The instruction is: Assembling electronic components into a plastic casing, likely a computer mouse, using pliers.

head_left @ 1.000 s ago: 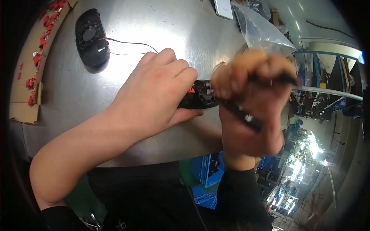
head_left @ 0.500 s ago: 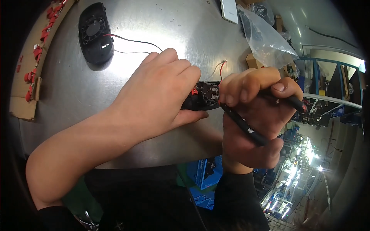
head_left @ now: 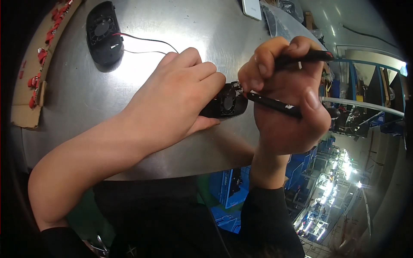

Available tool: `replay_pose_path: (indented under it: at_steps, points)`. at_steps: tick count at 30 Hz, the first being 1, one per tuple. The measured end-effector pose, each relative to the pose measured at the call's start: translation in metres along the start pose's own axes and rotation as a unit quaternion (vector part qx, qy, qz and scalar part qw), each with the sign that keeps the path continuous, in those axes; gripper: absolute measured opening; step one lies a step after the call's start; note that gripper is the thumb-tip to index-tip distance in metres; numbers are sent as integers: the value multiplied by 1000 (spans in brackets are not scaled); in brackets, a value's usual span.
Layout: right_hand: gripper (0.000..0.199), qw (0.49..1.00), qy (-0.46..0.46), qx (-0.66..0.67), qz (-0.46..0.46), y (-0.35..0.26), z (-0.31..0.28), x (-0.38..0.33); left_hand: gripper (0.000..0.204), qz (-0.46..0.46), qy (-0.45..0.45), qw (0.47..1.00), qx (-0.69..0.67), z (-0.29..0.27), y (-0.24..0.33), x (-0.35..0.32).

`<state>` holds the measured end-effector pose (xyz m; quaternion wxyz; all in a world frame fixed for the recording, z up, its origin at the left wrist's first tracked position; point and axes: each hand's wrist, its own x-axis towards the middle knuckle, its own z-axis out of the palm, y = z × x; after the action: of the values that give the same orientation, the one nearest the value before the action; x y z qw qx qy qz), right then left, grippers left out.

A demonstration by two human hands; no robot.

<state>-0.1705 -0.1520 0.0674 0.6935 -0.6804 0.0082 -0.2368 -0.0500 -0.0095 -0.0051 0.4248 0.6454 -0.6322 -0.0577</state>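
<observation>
My left hand (head_left: 183, 84) is closed around a small black plastic housing with a round fan (head_left: 228, 104), held just over the metal table; its left part is hidden under my fingers. In my right hand (head_left: 288, 124) is a pair of pliers with worn black handles (head_left: 275, 104), the handles spread apart across the palm. The pliers' head meets the housing's far right edge, and my fingertips largely cover it. Beyond my left hand, a similar black fan housing (head_left: 105, 52) lies on the table, with red and black wires (head_left: 148, 39) running from it toward my hand.
Along the left edge stands a cardboard strip (head_left: 26, 109) with several small red parts (head_left: 41, 56). A white phone-like slab (head_left: 251, 9) and a clear plastic bag (head_left: 282, 26) lie at the far right. Below the metal table's (head_left: 172, 171) near edge is a blue crate (head_left: 223, 191).
My right hand and the pliers have moved up and tilted, with the handles spread. The held housing has turned, so its fan shows and the red part on it is out of sight.
</observation>
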Motion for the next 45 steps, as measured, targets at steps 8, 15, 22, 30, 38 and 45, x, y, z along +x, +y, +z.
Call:
replay_pose_path:
  at_steps: [8, 15, 22, 30, 38, 45]
  points:
    - [48, 999, -14, -39, 12, 0, 4, 2, 46, 7, 6, 1000, 27, 1, 2, 1]
    - [42, 994, 35, -77, -75, 8, 21, -22, 43, 21, -2, 999, 37, -1, -1, 3]
    - [42, 986, 54, -110, -115, 17, 25, -28, 46, 24, 7, 996, 87, -1, -4, 1]
    - [37, 979, 22, -39, -201, 31, 20, -33, 47, 14, 4, 997, 71, 0, -3, 2]
    - [46, 968, -18, -122, -221, 30, 19, -24, 40, 16, 21, 998, 62, 2, -12, 2]
    - [53, 978, 28, -26, -204, 17, -2, -22, 55, 21, 42, 998, 42, 1, -14, 3]
